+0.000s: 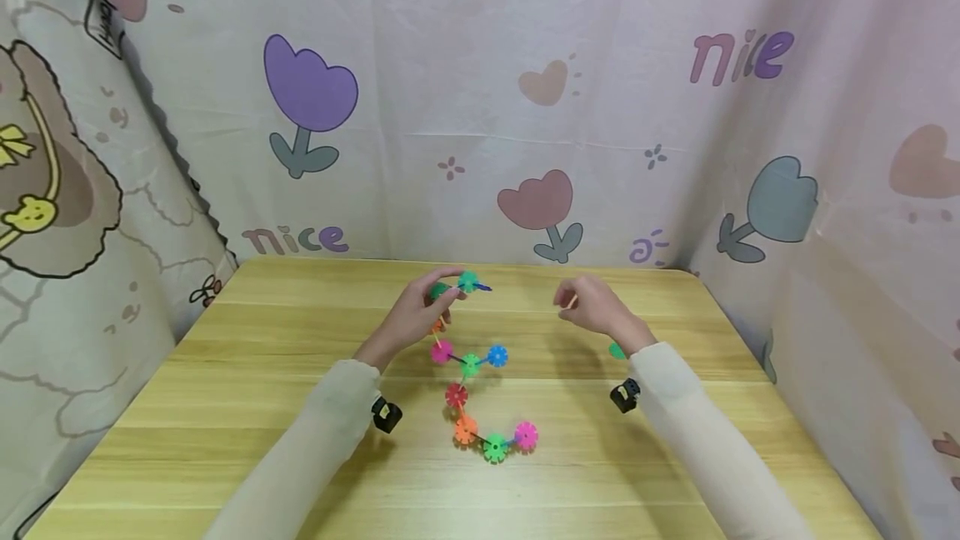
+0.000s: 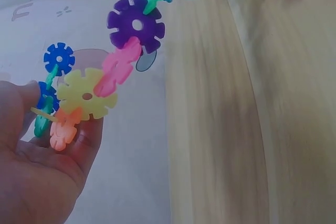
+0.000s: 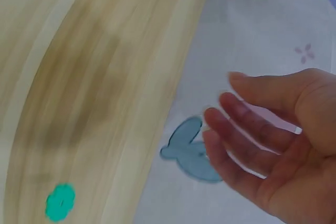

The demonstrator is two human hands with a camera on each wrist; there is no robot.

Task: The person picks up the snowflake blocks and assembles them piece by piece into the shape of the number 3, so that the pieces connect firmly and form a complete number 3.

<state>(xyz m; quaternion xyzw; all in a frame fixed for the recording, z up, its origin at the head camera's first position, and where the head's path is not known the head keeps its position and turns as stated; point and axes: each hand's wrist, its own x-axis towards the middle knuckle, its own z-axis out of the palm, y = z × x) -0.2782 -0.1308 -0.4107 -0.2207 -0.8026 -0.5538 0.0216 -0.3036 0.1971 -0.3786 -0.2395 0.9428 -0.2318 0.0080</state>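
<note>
A chain of bright snowflake-shaped plastic discs runs from my left hand down toward me, and its lower end lies on the wooden table. My left hand grips the chain's upper end near a green disc. In the left wrist view the fingers pinch the orange and green end pieces. From there yellow, pink and purple discs lead away. My right hand hovers to the right with relaxed fingers and holds nothing.
One loose green disc lies on the table by my right wrist, also seen in the right wrist view as the green disc. Printed cloth hangs round the table at the back and on both sides.
</note>
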